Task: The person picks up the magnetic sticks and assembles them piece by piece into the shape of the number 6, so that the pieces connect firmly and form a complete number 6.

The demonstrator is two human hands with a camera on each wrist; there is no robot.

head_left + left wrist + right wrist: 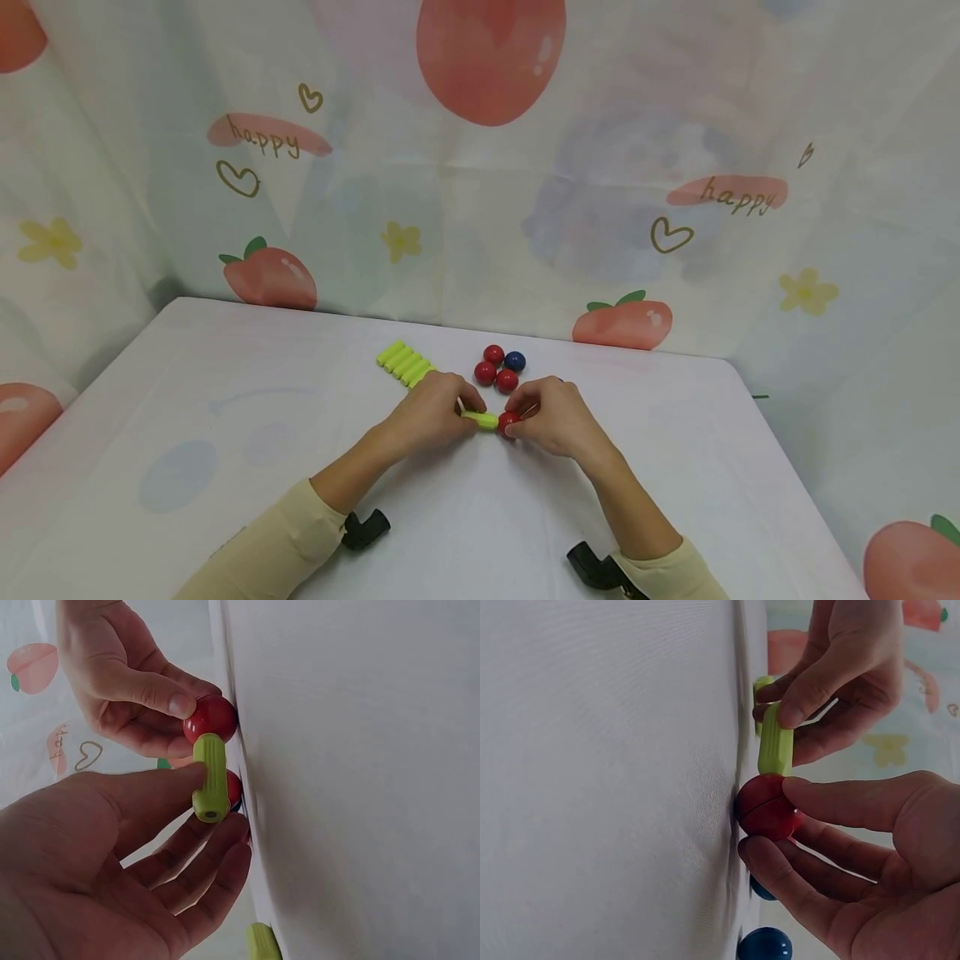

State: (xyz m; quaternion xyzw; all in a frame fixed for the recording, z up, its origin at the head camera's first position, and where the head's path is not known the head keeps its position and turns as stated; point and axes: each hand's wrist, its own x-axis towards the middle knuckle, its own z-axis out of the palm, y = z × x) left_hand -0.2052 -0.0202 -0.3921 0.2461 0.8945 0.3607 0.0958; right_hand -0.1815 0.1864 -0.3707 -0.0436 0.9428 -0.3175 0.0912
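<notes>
Left-hand grip: the left hand (pixel 438 410) pinches a lime-green ridged rod (pixel 215 772), plastic by its look, between thumb and fingers; the gap is narrow, closed down to the rod's width.
Right-hand grip: the right hand (pixel 561 418) holds a glossy red ball (pixel 766 808) between thumb and fingertips, spread about as wide as the ball.
Rod and ball: end to side, the rod's far end touching the ball, near the middle of a white-covered table (pixel 255 442). Whether the ball rests on the cloth or is slightly raised, I cannot tell.
Rod's free end: a dark round spot faces the left wrist camera.
Green row: similar lime-green rods (pixel 403 362) lie side by side just beyond the left hand.
Ball cluster: three more red balls (pixel 485 372) and a dark blue ball (pixel 515 361) sit just past the hands; the right wrist view shows two blue ones.
Step in hand: apparently joining rod to ball.
Next move: seems to call for lining up the rod's end squarely, with a steady hold on both pieces.
</notes>
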